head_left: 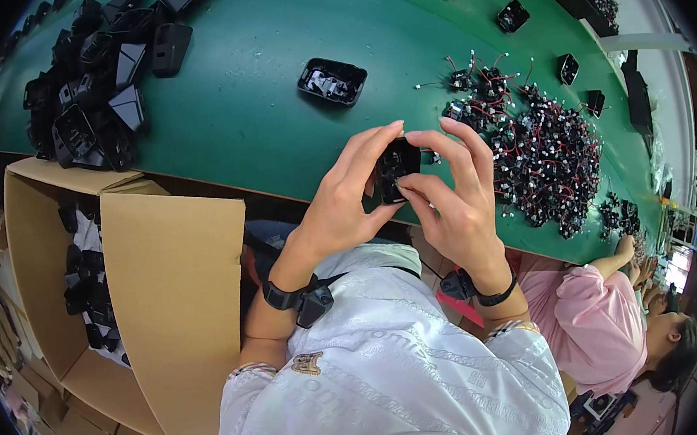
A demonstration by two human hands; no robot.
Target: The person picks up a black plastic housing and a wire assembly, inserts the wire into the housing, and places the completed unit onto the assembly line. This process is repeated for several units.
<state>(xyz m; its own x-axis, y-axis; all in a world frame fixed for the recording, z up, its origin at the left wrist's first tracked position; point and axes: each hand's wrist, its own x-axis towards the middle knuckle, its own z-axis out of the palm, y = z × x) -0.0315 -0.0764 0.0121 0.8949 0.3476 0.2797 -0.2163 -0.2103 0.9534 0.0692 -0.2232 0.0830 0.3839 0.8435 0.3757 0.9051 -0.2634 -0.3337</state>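
Between my two hands, over the near edge of the green table, is a small black plastic housing (400, 162) with its hollow side showing. My left hand (351, 186) grips it along its left side, fingers at the far end and thumb near the bottom. My right hand (455, 177) is closed at its right side, with thumb and index finger pinched at the inside of the housing; any small part between those fingertips is too small to make out. Farther out on the table lies another open black housing (333, 82) with pale parts inside.
A heap of small black parts with red wires (546, 159) covers the right of the green table (247, 102). Black housings (93, 91) are piled at the far left. An open cardboard box (178, 307) stands left of me. A person in pink (594, 320) works at the right.
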